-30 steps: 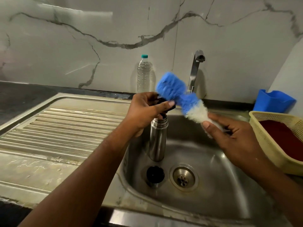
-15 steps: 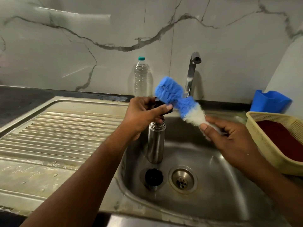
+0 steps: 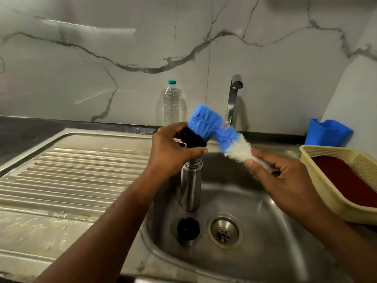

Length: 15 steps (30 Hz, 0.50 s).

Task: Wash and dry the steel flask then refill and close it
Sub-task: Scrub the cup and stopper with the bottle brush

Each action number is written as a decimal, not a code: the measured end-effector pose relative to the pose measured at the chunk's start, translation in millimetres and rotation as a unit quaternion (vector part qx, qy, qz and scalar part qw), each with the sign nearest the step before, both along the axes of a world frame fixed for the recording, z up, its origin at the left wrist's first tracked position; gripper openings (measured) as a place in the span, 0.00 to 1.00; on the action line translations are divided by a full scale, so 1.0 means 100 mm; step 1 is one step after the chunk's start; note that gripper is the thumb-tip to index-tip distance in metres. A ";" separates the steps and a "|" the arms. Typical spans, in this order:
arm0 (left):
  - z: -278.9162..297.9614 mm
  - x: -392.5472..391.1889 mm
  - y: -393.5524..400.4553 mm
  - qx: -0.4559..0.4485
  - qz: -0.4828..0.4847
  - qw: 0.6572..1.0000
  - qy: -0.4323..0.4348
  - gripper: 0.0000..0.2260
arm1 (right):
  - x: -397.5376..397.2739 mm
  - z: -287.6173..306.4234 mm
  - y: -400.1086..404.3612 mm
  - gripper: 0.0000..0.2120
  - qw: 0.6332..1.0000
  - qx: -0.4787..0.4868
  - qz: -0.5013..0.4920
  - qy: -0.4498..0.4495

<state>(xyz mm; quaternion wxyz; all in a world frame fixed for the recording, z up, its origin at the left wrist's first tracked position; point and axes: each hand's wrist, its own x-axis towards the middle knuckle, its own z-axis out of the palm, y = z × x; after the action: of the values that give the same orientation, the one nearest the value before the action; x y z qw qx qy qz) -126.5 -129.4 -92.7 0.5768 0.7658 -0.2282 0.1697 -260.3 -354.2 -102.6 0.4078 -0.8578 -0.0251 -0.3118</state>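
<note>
In the steel sink [image 3: 285,231] the flask [image 3: 190,186] stood upright on the basin floor, its long axis vertical and its neck directly under the left hand [image 3: 173,152], clearly the nearer hand. That hand gripped a black stopper [image 3: 193,139] just above the flask's mouth, while the right hand [image 3: 285,180], off to the flask's right, grasped the handle of a blue-and-white bottle brush [image 3: 220,135] whose blue head touched the stopper. A round black cap [image 3: 188,228] lay near the flask's foot, beside the drain [image 3: 224,231].
</note>
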 end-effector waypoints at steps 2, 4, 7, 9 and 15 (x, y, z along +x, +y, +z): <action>-0.02 0.02 0.00 -0.008 -0.004 1.000 0.005 0.22 | 0.01 -0.01 0.01 0.24 1.000 0.010 0.010 0.003; -0.02 0.01 0.00 -0.033 -0.018 0.999 0.026 0.22 | 0.01 -0.03 0.02 0.23 1.000 0.009 0.022 0.006; 0.02 -0.01 0.00 -0.075 -0.041 0.996 0.029 0.26 | 0.04 -0.04 -0.02 0.28 0.999 0.046 0.007 -0.003; 0.04 0.01 0.02 -0.085 -0.044 0.995 0.029 0.27 | 0.03 -0.03 -0.02 0.25 0.998 0.052 0.018 0.008; 0.03 0.02 0.04 -0.049 -0.016 0.998 0.021 0.25 | 0.00 0.00 0.03 0.17 0.998 0.044 0.036 0.019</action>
<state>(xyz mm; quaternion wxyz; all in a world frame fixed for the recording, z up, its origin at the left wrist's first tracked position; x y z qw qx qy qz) -124.7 -125.8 -90.0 0.6211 0.7360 -0.2198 0.1556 -260.7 -351.0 -102.5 0.4568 -0.8434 -0.0345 -0.2809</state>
